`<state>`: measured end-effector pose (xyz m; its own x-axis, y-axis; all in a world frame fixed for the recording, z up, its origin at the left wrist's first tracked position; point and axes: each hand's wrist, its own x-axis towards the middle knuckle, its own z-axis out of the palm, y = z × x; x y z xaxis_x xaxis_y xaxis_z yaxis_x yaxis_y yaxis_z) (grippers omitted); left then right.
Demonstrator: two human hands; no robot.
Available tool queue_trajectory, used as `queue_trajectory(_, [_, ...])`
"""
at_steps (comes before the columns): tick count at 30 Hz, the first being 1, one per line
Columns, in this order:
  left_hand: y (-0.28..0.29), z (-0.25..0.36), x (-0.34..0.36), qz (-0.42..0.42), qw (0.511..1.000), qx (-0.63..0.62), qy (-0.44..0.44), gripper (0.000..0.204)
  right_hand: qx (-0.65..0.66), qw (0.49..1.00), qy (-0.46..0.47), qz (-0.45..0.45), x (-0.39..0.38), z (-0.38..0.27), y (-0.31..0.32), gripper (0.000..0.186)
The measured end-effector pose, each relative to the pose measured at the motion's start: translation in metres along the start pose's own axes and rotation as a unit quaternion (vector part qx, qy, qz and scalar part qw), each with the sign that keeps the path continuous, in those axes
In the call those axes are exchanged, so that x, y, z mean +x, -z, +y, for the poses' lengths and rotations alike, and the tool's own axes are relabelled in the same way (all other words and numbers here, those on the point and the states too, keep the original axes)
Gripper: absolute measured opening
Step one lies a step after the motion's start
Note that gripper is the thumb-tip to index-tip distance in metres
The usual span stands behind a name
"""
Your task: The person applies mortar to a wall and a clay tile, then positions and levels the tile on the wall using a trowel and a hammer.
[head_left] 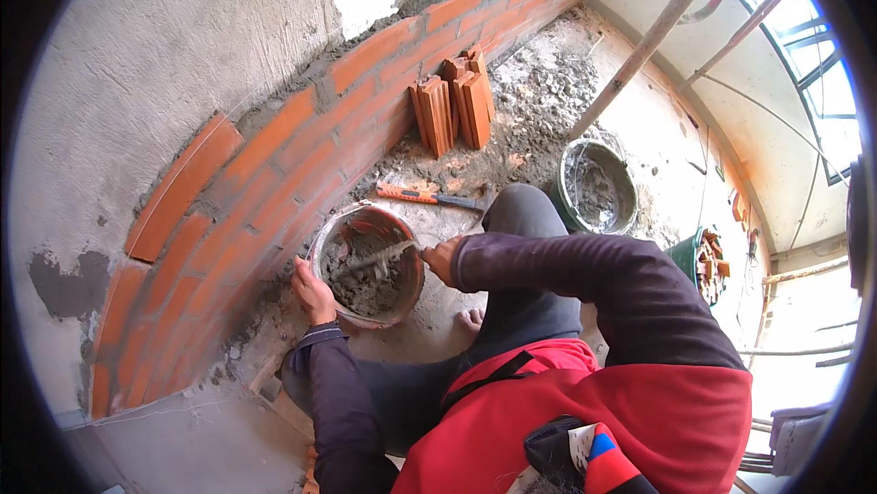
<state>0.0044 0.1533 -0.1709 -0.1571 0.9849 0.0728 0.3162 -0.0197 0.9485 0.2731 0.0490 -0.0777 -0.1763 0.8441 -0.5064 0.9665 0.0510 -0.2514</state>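
Between my hands a round bucket [417,288] stands tilted on the ground, holding wet grey mortar [363,291]. My left hand [316,291] grips the bucket's near-left rim, fingers against its outer side. My right hand [444,261] is closed round the handle of a trowel [391,253]. The trowel's mortar-smeared blade points left into the bucket, resting in or just over the mortar. Most of the trowel's handle is hidden by my fingers. Just beyond the bucket lies a hammer [409,193] with an orange and black handle.
A low brick wall [301,142] with mortar joints curves along the left. Several stacked bricks [454,108] stand beside it. Another mortar bucket [630,185] sits beyond my knee, near a slanting pole [639,60]. Brick pieces fill a green bucket [681,256] at right.
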Motion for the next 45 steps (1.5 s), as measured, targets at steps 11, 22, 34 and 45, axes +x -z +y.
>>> queue_trajectory(11, [-0.015,0.034,0.0,0.008,0.999,0.035,-0.017,0.056,0.186,0.974,0.082,-0.098,0.046,-0.001,-0.018,0.033])
queue_trajectory(22, [-0.004,0.052,-0.006,0.008,0.999,0.027,-0.028,0.055,-0.024,0.984,0.085,-0.158,0.066,0.001,0.001,0.05])
queue_trajectory(34, [-0.015,0.04,-0.001,0.016,0.999,0.012,-0.027,0.058,0.043,0.981,0.161,-0.1,0.074,0.007,-0.07,0.032])
queue_trajectory(45, [-0.015,0.048,-0.002,0.004,0.999,-0.044,0.005,0.055,0.102,0.878,0.425,0.195,0.046,0.005,-0.078,0.016])
